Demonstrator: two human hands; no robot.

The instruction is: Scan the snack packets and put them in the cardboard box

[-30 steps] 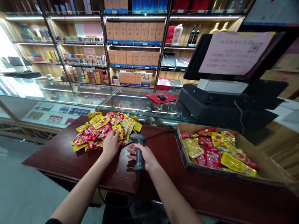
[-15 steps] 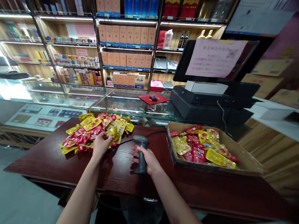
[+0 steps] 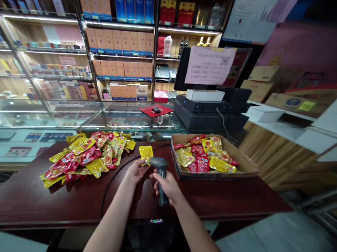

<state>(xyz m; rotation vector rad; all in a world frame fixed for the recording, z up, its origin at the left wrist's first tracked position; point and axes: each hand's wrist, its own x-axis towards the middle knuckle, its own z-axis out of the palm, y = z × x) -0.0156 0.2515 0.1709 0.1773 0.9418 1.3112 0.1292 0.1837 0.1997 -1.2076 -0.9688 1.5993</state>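
Yellow packet (image 3: 145, 155) shifted rightward, jutting from pinching left grip (image 3: 136, 172); right grip (image 3: 169, 187) holds scanner (image 3: 159, 164).

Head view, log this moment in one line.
Left hand: holds yellow packet; right hand: holds handheld scanner; packet pile: on table; cardboard box: packets inside

Just left of centre in the frame, the left grip (image 3: 135, 172) is a bare hand with slender fingers, joined to a narrow wrist. The left forearm (image 3: 114, 214), bare too, widens smoothly towards the bottom edge. Right of centre, the right grip (image 3: 170, 187) is likewise a bare hand, and the right forearm (image 3: 192, 226), equally uncovered, is slim at the wrist and broader at the lower right. Between them, at the bottom middle, shows dark clothing (image 3: 180, 245), black or nearly so, its cut and fabric lost in shadow. The fingernails are too small to make out.
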